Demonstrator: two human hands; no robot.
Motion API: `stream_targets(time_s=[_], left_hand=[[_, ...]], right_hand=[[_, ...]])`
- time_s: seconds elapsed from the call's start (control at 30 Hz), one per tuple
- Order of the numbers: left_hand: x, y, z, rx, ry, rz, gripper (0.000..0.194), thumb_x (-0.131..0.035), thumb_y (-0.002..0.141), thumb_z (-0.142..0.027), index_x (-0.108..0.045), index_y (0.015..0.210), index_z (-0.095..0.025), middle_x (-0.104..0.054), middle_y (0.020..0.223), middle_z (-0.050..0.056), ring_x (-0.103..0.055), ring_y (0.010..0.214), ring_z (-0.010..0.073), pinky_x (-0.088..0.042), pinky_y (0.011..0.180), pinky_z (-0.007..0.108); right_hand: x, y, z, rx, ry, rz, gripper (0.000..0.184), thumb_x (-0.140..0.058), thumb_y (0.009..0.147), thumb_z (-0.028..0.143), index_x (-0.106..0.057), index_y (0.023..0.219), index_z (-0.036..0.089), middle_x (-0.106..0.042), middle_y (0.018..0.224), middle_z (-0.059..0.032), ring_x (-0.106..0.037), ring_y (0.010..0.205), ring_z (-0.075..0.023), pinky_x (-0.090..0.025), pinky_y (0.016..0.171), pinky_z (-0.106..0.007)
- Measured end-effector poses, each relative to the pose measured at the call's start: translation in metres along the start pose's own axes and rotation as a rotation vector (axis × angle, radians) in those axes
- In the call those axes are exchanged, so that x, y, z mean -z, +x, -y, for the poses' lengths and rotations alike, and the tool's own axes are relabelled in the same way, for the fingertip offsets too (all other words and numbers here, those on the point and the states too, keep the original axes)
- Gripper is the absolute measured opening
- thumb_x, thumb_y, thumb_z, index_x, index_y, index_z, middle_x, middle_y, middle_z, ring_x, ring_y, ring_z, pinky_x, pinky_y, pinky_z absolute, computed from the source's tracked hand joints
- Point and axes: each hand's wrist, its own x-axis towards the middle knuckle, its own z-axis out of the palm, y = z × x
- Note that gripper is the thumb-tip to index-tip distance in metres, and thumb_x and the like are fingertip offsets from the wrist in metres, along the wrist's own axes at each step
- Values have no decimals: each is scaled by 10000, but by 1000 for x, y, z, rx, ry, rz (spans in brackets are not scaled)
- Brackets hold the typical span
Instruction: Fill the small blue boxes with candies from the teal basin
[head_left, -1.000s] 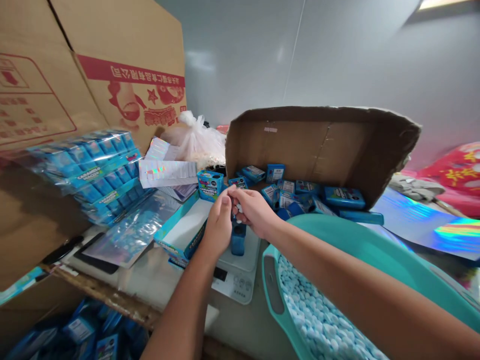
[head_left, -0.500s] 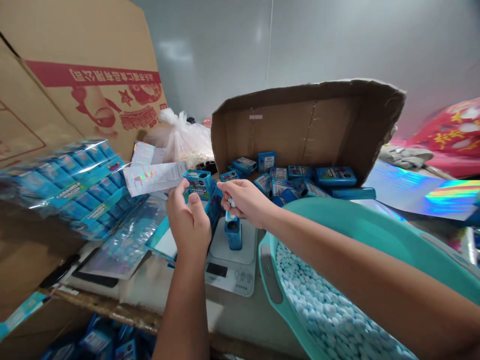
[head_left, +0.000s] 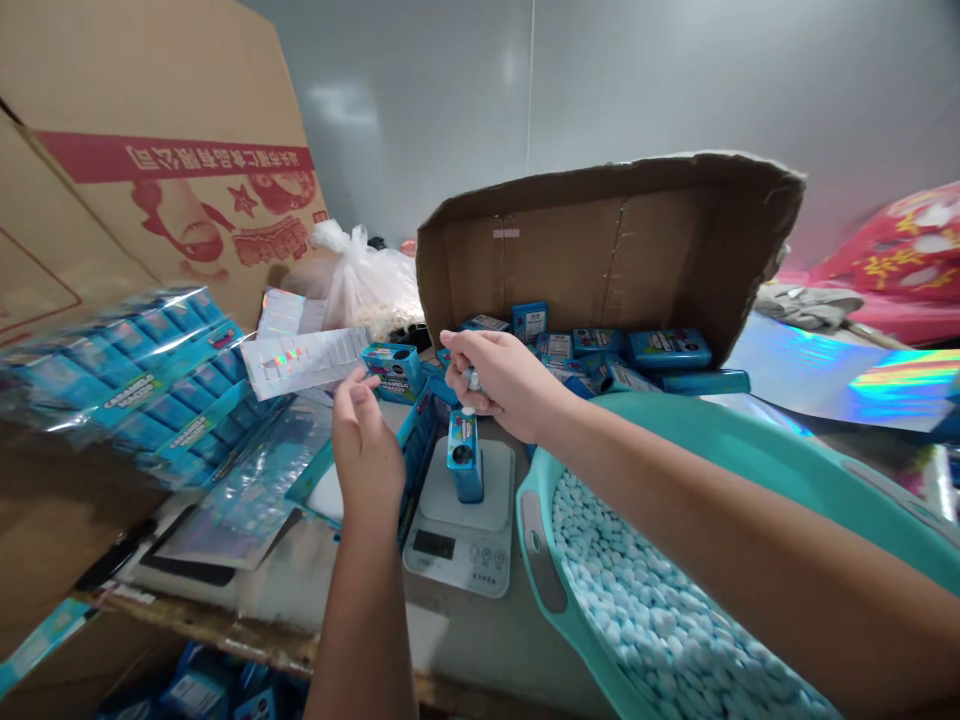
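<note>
Head view shows, far left, a slanting stack of glossy film-wrapped blue packs [head_left: 142, 370] under a tall printed cardboard carton [head_left: 172, 150], and next the left hand [head_left: 365, 440] raised with its fingers loosely curled and apart, holding nothing. At the centre a small, upright blue box [head_left: 465, 455] with an open top stands on the smooth white plate of a kitchen scale [head_left: 461, 520], and just above it the right hand [head_left: 499, 380] is bunched around a few small pale candies [head_left: 471, 378]. Further right sit a rough brown cardboard box [head_left: 607, 250] heaped with flat blue boxes and a smooth teal plastic tub [head_left: 750, 470] filled with rounded, pale blue tablets.
</note>
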Motion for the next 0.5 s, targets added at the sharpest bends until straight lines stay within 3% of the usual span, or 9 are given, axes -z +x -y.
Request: stream_targets(time_s=[0.5], left_hand=[[3,5,4,22,-43,20,715,-259,971,-700,-544,1295,-130,-646,1180,145,-582,1140,261,-408,1045,413]], right_hand=[[-9,1,-38,-100,-201,-20,351,-504,944,269,-446,606,193,-496,461,31,-345,309,-64,-185,297,-175]])
